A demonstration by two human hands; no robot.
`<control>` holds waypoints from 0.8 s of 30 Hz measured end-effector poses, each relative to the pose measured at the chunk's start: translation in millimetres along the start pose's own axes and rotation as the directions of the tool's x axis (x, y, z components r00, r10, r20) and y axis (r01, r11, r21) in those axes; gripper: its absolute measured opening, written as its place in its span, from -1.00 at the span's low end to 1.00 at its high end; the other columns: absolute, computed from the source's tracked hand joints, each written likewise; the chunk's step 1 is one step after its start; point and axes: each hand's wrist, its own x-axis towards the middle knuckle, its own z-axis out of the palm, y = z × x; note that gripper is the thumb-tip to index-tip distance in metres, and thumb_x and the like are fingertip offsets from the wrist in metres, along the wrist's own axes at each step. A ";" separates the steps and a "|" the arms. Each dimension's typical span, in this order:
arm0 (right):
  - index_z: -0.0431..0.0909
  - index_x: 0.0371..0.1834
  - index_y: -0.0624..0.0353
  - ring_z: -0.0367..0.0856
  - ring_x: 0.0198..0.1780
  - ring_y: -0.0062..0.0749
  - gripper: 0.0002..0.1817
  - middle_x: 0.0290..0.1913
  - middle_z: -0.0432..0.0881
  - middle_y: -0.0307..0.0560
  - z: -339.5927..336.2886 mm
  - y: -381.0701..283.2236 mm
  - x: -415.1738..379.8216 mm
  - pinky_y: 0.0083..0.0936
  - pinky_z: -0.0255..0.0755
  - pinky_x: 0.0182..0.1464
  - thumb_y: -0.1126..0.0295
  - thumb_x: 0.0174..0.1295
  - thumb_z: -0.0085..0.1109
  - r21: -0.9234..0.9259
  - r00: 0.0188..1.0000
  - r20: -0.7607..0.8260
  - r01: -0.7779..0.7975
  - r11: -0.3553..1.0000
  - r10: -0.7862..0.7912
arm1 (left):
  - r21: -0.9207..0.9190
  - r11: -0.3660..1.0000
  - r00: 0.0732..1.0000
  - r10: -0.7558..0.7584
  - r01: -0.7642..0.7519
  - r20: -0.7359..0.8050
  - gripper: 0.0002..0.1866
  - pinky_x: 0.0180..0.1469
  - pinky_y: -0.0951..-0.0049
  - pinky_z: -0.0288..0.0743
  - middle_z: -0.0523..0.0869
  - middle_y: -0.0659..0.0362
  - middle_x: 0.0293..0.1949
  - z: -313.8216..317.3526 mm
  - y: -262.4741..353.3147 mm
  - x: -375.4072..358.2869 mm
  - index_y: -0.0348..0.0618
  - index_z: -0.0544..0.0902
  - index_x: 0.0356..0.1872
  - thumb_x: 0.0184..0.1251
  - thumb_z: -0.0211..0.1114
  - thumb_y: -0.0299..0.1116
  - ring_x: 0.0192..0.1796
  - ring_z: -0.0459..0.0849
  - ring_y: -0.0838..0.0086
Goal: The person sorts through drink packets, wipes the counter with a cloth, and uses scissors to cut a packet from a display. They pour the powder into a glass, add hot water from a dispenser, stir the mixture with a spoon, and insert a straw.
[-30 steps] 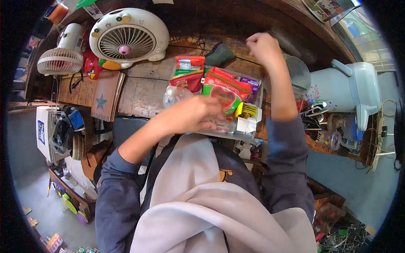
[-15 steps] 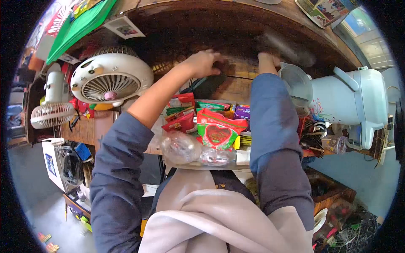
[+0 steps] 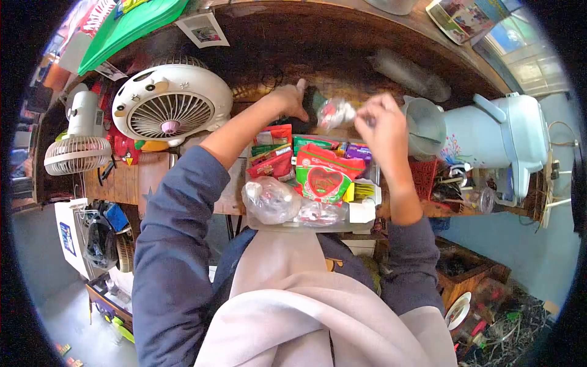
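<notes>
My left hand (image 3: 290,101) reaches over the back of the table with thumb and fingers apart, beside a dark item (image 3: 313,101) that I cannot make out. My right hand (image 3: 386,125) is closed in a pinch at the edge of a small clear plastic bag (image 3: 334,114) with red and white contents. In front of both hands stands a tray (image 3: 361,226) full of packets. A red and green packet (image 3: 324,177) with a heart window lies on top, among red packets (image 3: 273,162), a purple packet (image 3: 358,151) and a knotted clear plastic bag (image 3: 271,200).
A white animal-shaped fan (image 3: 174,104) and a smaller fan (image 3: 78,153) stand at the left. At the right are a clear plastic container (image 3: 425,125) and a pale blue thermos jug (image 3: 498,131) lying in view beside a red basket (image 3: 422,174). A clear bottle (image 3: 409,73) lies at the back.
My right hand has come back from near the bottle toward the middle, and the small plastic bag now shows at its fingertips. My left hand has lowered slightly toward the dark item.
</notes>
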 end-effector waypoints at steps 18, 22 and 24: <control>0.53 -0.32 0.11 0.45 -0.38 -0.29 -0.77 -0.40 0.43 -0.18 7.1 -40.8 -150.7 -0.35 0.36 -0.33 0.42 -0.12 0.17 -0.074 0.904 0.368 0.262 0.962 -0.218 | 0.099 0.995 0.813 0.051 0.008 -0.580 -0.52 -0.11 0.19 0.47 0.56 -0.04 -0.15 0.7 -44.1 -21.6 -0.05 0.46 -0.04 -0.14 0.21 -0.49 -0.11 0.56 0.07; 0.45 -0.04 0.18 0.43 -0.15 -0.21 -0.47 -0.20 0.45 -0.06 -10.4 -55.7 -160.0 -0.32 0.31 -0.03 0.30 -0.18 0.26 -0.081 0.914 0.382 0.182 0.980 -0.138 | 0.069 0.996 0.703 0.093 -0.062 -0.705 -0.54 -0.11 0.19 0.46 0.52 0.01 -0.14 -5.4 -32.4 -53.6 -0.05 0.46 -0.04 -0.11 0.19 -0.48 -0.12 0.52 0.07; 0.40 0.03 0.21 0.42 -0.12 -0.19 -0.39 -0.12 0.44 -0.03 -1.9 -49.1 -175.7 -0.31 0.27 0.02 0.28 -0.20 0.28 -0.104 0.920 0.358 0.205 0.973 -0.156 | 0.086 0.985 0.516 0.154 -0.153 -0.843 -0.56 -0.11 0.20 0.43 0.49 0.06 -0.17 -19.7 -14.0 -98.9 -0.05 0.46 -0.05 -0.09 0.14 -0.49 -0.12 0.47 0.13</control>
